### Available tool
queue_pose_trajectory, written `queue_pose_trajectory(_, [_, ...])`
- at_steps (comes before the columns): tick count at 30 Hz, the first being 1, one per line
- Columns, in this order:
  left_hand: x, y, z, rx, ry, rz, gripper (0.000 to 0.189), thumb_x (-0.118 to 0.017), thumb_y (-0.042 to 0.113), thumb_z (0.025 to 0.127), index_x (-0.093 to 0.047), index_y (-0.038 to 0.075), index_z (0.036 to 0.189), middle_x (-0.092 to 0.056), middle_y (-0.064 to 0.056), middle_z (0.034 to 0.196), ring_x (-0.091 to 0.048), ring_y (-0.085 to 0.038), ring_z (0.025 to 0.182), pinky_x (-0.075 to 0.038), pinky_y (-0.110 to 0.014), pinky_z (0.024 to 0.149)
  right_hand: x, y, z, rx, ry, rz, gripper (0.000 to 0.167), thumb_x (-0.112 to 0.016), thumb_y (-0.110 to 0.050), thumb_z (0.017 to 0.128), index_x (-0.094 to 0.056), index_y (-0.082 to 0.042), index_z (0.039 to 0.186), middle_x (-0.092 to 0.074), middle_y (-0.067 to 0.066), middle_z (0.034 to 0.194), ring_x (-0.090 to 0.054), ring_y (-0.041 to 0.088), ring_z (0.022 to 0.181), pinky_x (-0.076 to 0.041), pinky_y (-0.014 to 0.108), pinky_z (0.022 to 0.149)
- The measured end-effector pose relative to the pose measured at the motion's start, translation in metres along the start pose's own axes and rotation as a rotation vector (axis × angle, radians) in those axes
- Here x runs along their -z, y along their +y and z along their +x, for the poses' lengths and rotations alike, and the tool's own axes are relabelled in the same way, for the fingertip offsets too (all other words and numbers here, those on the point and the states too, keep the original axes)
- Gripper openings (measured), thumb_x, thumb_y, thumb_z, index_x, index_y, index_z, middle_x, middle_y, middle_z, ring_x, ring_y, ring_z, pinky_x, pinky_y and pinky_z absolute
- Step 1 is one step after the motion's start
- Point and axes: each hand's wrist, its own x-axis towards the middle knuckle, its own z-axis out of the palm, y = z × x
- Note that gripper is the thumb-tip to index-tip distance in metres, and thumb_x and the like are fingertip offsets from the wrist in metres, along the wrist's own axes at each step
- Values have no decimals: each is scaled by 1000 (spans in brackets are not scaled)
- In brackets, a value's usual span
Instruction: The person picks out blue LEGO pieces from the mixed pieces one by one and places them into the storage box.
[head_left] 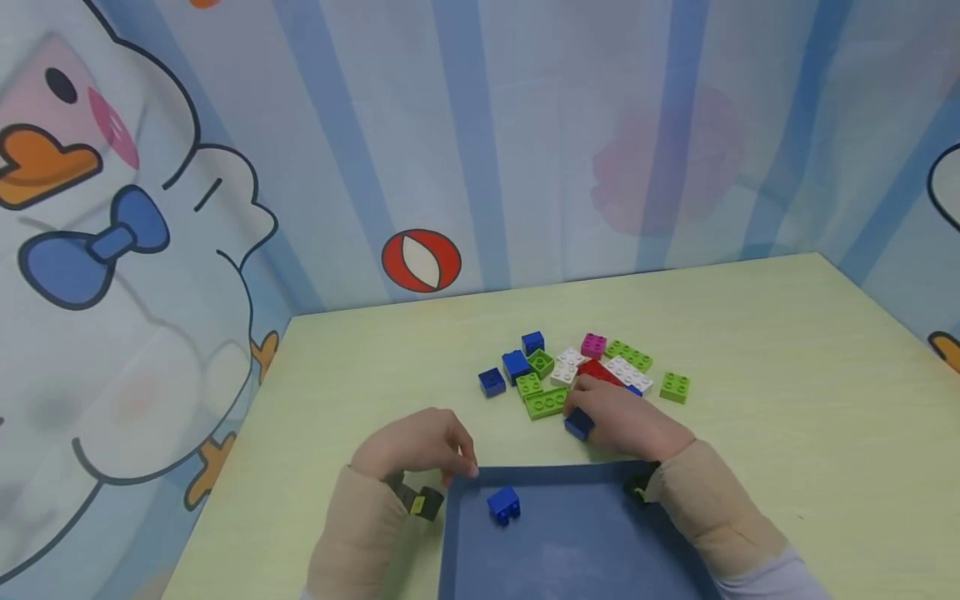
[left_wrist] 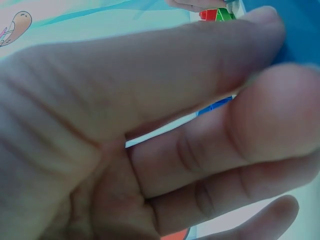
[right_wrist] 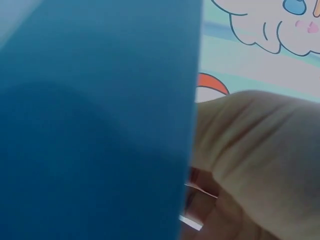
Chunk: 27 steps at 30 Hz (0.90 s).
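A dark blue toy brick [head_left: 579, 423] is held in the fingers of my right hand [head_left: 626, 417], just beyond the far rim of the blue tray [head_left: 555, 477]. In the right wrist view the tray wall [right_wrist: 100, 125] hides most of that hand. My left hand [head_left: 420, 442] rests at the tray's far left corner, fingertips right at the rim. Its thumb [left_wrist: 200, 65] and fingers lie loosely extended in the left wrist view. Inside the tray, near that corner, lies another blue brick [head_left: 504, 505].
Beyond the tray lies a loose group of bricks, among them a green brick [head_left: 546, 403], a red brick [head_left: 600, 372], a white brick [head_left: 628, 375] and a pink brick [head_left: 593, 345]. One green brick [head_left: 675, 387] sits apart at right. A printed curtain [head_left: 525, 150] hangs behind the table [head_left: 787, 400].
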Motion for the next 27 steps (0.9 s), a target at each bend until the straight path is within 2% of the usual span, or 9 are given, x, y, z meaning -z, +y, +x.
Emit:
queue_pose_trajectory(7, [-1,-1,0,-4,1,-1,13,-74,15,92,-75,18,80,-65,1,60,-69,-25,72,-48,-35,80,-3,1,0,-11,-42,-10,35,-75,6,81,-72,-10,112,-62,5,106,-55,20,89,-51,38,83])
queue_pose_trajectory(18, [-1,0,0,-16,7,-5,12,-74,15,92,-75,17,80,-65,1,60,-70,-26,72,-48,-34,79,-3,3,1,14,-40,-52,35,-75,7,79,-73,-7,111,-63,5,103,-54,21,90,-51,40,85])
queue_pose_trajectory(27, [0,0,0,-8,5,0,12,-74,16,92,-75,18,80,-66,2,61,-69,-25,72,-48,-35,79,-1,2,3,12,-32,-96,31,-80,-5,79,-74,-5,110,-65,6,101,-53,21,90,-49,41,85])
